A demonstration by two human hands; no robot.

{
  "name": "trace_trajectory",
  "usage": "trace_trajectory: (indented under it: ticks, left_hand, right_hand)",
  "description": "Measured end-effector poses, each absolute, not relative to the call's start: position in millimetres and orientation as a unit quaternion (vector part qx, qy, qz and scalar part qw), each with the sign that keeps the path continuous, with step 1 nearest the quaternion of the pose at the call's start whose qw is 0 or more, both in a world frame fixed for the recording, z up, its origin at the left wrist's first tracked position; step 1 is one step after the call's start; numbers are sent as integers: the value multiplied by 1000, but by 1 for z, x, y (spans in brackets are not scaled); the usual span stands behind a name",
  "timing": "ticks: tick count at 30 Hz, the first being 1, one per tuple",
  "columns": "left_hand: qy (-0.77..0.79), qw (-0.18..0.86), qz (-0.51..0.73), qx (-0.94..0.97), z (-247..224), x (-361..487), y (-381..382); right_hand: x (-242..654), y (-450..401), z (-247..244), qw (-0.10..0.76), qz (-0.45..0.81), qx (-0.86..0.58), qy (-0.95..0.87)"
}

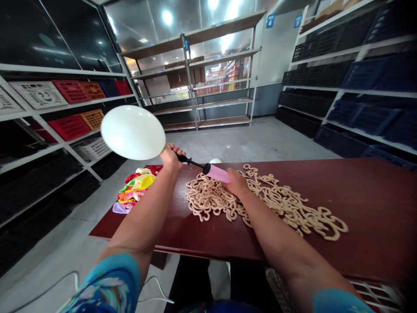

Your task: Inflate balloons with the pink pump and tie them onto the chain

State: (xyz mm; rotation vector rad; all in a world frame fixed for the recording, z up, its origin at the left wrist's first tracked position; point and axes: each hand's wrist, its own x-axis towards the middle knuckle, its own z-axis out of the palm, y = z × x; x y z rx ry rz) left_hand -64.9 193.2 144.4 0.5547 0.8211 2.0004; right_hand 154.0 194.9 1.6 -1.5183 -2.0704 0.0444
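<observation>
A white inflated balloon (133, 132) hangs off the tip of a hand pump, to the left of my left hand (172, 157). The fingers of that hand are wrapped round the black end of the pump, beside the balloon's neck. My right hand (235, 182) is closed on the pump's pink barrel (217, 173), with a black rod showing between the two hands. Beneath and to the right of the barrel, a heap of beige curly strands (211, 198) spreads over the dark red table (368, 195). Colourful deflated balloons (140, 184) lie at the table's left end.
Shelves with coloured crates (70, 127) stand on the left. A rack (224, 104) is at the back, and shelves with dark crates (368, 117) are on the right. Behind the table's far edge a pale round object (215, 161) shows. A white cable (156, 289) lies on the floor.
</observation>
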Motion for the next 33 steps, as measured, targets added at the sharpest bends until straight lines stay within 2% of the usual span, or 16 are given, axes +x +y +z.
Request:
trace_trajectory:
  ticks: [5, 9, 19, 23, 33]
  left_hand:
    - [333, 477, 787, 204, 109, -21, 201]
    - [337, 487, 785, 185, 104, -16, 200]
    - [330, 428, 811, 225, 175, -94, 177]
    - [327, 404, 822, 234, 186, -110, 178]
    - [336, 469, 788, 214, 123, -36, 194]
  right_hand:
    - [154, 196, -2, 288, 15, -563, -775]
    - [153, 200, -6, 303, 10, -549, -779]
    - [154, 200, -5, 323, 16, -546, -773]
    - [151, 198, -2, 321, 34, -537, -779]
    - [152, 195, 0, 308, 31, -548, -777]
